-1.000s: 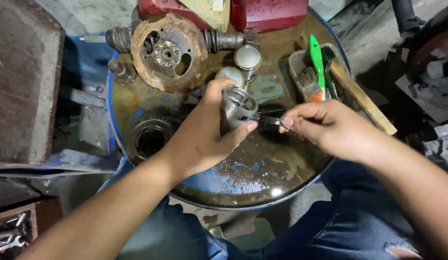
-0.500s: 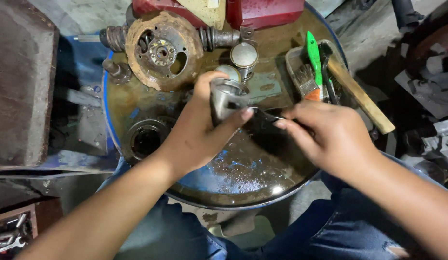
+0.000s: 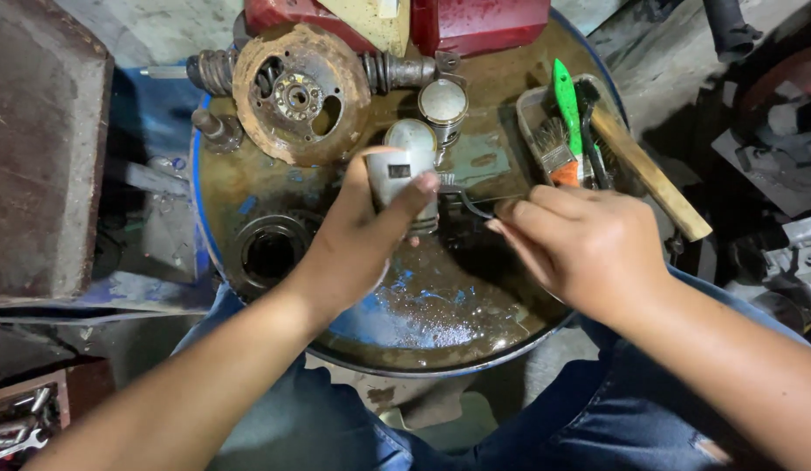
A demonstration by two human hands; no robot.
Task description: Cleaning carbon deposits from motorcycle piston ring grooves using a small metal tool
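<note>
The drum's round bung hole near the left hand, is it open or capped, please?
Open: the bung hole shows a dark, uncovered opening inside its ring.

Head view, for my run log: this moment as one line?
left hand: grips grey part | right hand: at its wire | surface: drum lid

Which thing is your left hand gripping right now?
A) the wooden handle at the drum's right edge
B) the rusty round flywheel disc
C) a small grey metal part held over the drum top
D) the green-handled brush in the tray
C: the left hand wraps its thumb and fingers around the small grey metal part above the drum top, while the right hand works beside it.
</note>
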